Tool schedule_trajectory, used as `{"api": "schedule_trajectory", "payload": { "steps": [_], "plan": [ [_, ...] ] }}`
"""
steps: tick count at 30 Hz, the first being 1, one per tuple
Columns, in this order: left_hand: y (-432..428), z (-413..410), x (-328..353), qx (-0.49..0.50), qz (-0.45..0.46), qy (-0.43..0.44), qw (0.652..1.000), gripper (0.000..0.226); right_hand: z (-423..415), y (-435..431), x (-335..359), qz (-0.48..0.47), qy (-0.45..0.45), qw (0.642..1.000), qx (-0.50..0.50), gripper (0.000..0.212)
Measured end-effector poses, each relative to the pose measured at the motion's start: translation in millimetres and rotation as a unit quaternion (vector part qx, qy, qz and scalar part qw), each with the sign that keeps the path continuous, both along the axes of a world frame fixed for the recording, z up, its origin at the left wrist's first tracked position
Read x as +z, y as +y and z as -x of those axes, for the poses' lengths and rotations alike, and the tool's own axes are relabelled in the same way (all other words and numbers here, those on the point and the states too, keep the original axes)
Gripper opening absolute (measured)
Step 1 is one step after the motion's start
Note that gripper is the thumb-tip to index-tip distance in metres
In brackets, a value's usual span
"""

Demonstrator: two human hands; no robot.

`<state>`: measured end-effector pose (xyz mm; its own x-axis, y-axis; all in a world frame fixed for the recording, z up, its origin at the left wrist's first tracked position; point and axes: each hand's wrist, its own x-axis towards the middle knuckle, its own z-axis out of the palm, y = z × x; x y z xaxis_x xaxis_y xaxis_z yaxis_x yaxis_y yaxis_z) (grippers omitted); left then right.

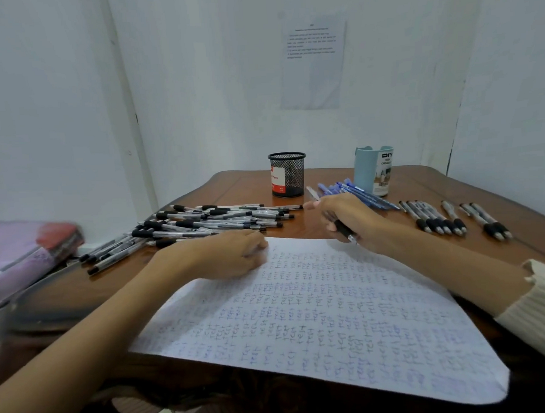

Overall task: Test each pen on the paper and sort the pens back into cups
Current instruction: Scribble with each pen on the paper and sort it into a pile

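From where I stand, a heap of black-grip pens (187,226) lies at the table's ten o'clock, barrels running mostly nine to three. Just below it the left hand (232,255) rests on the far left corner of the paper (318,314), knuckles up and fingers tucked under. I can't tell whether they pinch anything or merely pin the sheet.

The paper stretches toward six o'clock and is almost filled with small written marks. What looks free is a strip along its far edge.

The black mesh cup (288,174) stands at twelve o'clock. To its right, the right hand (344,221) hovers at the paper's far edge, fingers wrapped round a pen (345,232). The pen's barrel slants from eleven down to five, its tip just above or at the paper's edge, I can't say which. This hand is plainly the nearer one, and I'd judge the next stroke needs only a short drop toward six.

Blue pens (356,195) lie fanned behind its knuckles, against the pale blue cup (373,169) at one o'clock. A row of pens (448,219) lies at three o'clock, tips toward the near edge.
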<state>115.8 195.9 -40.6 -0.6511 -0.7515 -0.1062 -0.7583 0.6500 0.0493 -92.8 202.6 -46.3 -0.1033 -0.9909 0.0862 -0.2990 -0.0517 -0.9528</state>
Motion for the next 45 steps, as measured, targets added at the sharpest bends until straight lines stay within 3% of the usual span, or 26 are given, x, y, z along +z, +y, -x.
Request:
{"api": "schedule_trajectory", "payload": {
  "steps": [4,8,15,19,23,26,30,36,38,41,45],
  "plan": [
    [2,5,-4,0.018,0.023,0.005,1.000,0.034,-4,3,-2,0.014,0.037,0.999,0.020,0.044],
    [5,4,-16,0.009,0.106,0.027,0.994,0.043,-1,4,-4,0.030,0.072,0.997,0.028,0.040],
    [5,2,-18,-0.004,0.120,0.035,0.992,0.046,7,3,2,0.014,0.119,0.993,-0.024,0.029],
    [4,1,-18,-0.007,0.129,0.040,0.991,0.046,42,-5,11,0.036,0.343,0.929,-0.136,0.032],
    [2,2,-17,-0.010,0.137,0.035,0.990,0.046,96,-4,16,0.011,0.471,0.838,-0.276,0.031],
    [0,4,-16,-0.012,0.145,0.035,0.989,0.045,131,8,12,-0.037,0.493,0.801,-0.337,0.026],
    [-4,4,-16,-0.012,0.148,0.044,0.988,0.043,153,16,0,-0.108,0.506,0.783,-0.345,0.030],
    [-8,1,-17,-0.014,0.149,0.051,0.987,0.043,146,16,5,-0.100,0.550,0.750,-0.353,0.024],
    [-8,1,-18,-0.016,0.147,0.051,0.988,0.044,139,12,8,-0.076,0.551,0.754,-0.350,0.022],
    [-6,1,-18,-0.017,0.147,0.055,0.987,0.063,118,-3,10,-0.016,0.532,0.791,-0.302,0.022],
    [-7,0,-19,-0.018,0.155,0.077,0.985,0.043,68,-24,13,0.078,0.532,0.816,-0.213,0.025]
  ]
}}
